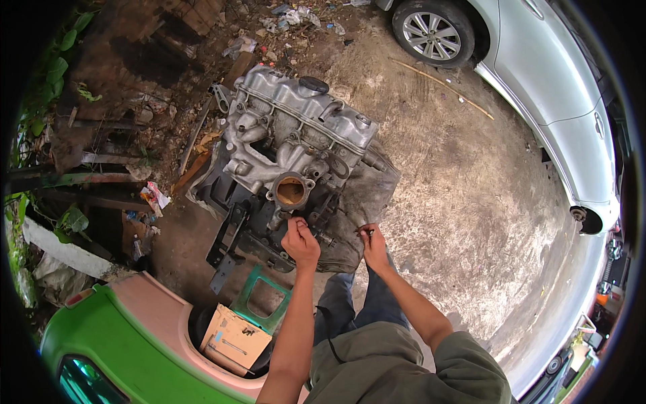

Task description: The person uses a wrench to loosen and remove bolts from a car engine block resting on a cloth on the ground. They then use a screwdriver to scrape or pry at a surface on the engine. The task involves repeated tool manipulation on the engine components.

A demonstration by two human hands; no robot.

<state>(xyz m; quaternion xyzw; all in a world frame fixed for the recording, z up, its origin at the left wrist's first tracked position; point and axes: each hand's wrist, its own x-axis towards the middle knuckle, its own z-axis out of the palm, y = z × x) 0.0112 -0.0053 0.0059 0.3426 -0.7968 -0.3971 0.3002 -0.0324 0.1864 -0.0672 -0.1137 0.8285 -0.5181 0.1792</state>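
An open-air yard for vehicle repair, rough and well used.

The ground (464, 168) is stained concrete, in daylight, and a large metal engine (303, 121) sits low on it, out of any vehicle. Near it stands a silver car (565, 87); one wheel arch has a wheel (434, 34), and in the other a bare hub (579, 214) can be seen. At the lower left there is a green car body (101, 337) with a dull pink area (155, 303) on its side. Scattered litter (289, 17), old wooden planks (87, 178) and leafy plants (60, 74) border the yard. At the lower right rim is perhaps another vehicle (548, 370), but there the view is small and bent.
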